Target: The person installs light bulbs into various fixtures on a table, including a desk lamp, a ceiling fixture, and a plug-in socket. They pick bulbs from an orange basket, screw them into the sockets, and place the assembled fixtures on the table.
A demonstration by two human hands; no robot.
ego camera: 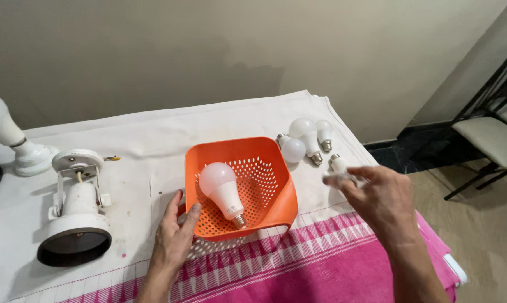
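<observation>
An orange perforated basket sits on the cloth-covered table, with one white light bulb lying inside it. My left hand rests against the basket's left rim, fingers spread. My right hand hovers to the right of the basket, fingers reaching toward a small white bulb on the cloth; whether they touch it is unclear. Three more white bulbs lie in a cluster just behind the basket's right corner.
A white spot-lamp fixture lies at the left, with another white lamp holder behind it. The table cloth is white with a pink striped border. A wall runs behind. A black-framed chair stands on the floor at right.
</observation>
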